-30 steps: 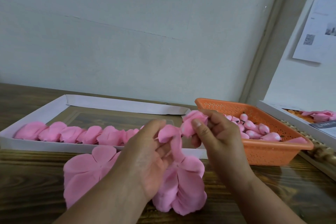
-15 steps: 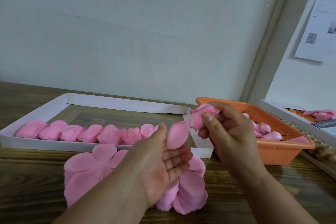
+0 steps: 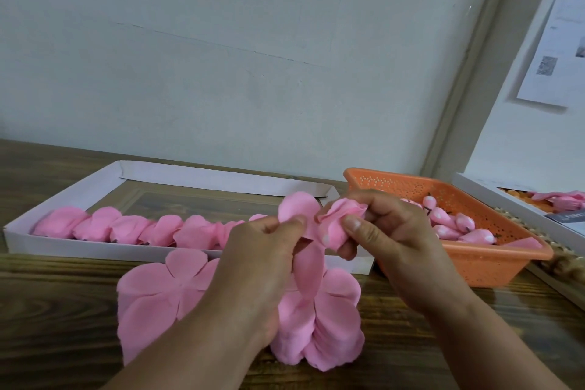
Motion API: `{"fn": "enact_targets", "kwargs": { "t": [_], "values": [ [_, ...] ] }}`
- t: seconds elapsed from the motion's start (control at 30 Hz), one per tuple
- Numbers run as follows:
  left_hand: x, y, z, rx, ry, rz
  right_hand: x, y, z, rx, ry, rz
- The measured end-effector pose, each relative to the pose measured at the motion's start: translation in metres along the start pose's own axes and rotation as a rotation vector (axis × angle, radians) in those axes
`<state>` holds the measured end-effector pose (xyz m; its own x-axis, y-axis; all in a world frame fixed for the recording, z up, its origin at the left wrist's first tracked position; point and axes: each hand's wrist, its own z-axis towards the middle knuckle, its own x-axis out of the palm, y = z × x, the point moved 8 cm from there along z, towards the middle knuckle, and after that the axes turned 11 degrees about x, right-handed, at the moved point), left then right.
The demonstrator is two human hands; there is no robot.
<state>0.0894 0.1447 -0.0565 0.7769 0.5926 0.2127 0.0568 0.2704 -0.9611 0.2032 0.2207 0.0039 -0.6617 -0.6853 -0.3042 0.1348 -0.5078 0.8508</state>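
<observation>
The head camera looks down at two hands that meet in the middle, just above the wooden table (image 3: 57, 326). The right hand (image 3: 392, 241) holds a small pink bud (image 3: 342, 215) — its thumb and fingers are curled round it and pinch it tight. The bud has white dots near its bottom, and soft pink is partly wrapped round it. The left hand (image 3: 256, 269) pinches a pink petal (image 3: 296, 207) between its thumb and fingers. The petal touches the bud on the bud's left side. One round part of the petal stands up above the left thumb. A longer part hangs down between the two hands.

Two piles lie flat on the table under the hands. The first petal pile (image 3: 148, 291) is on the left, partly under the left arm. The second petal pile (image 3: 329, 326) is right below the hands. The hanging part of the petal comes down toward it, but I cannot tell if they touch.

Behind the hands lies a long white tray (image 3: 63, 252). A row of pink flowers (image 3: 142, 229) sits along its near side, one beside the next. To the right stands an orange basket (image 3: 474, 263) with little holes in its walls. Loose buds (image 3: 456, 226) — pink with white dots — lie inside it. Further right is a white box (image 3: 471, 184), and a paper (image 3: 560, 51) hangs on the wall.
</observation>
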Motion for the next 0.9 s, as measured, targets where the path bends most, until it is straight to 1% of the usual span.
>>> {"fn": "enact_targets", "kwargs": {
  "t": [0.13,0.2,0.3,0.47,0.53,0.7,0.9],
  "values": [
    [-0.002,-0.011,-0.003,0.080,-0.020,0.157,0.006,-0.002,-0.001,0.035,0.077,-0.090],
    [-0.001,-0.015,-0.005,0.097,-0.011,0.196,0.011,-0.001,-0.001,0.032,0.120,-0.142],
    [0.003,-0.019,-0.006,0.109,0.025,0.225,0.011,0.000,0.000,0.049,0.123,-0.161],
    [0.012,-0.025,-0.008,0.179,0.119,0.217,0.004,-0.003,0.002,0.085,0.054,-0.140],
    [0.013,-0.023,-0.007,0.176,0.141,0.191,0.001,-0.004,0.002,0.082,0.036,-0.127],
    [0.011,-0.012,0.000,0.103,0.139,0.091,0.000,-0.007,0.001,0.107,0.042,-0.063],
    [0.011,-0.012,0.001,0.120,0.178,0.116,0.003,-0.019,0.002,0.198,0.116,-0.030]
  ]
}}
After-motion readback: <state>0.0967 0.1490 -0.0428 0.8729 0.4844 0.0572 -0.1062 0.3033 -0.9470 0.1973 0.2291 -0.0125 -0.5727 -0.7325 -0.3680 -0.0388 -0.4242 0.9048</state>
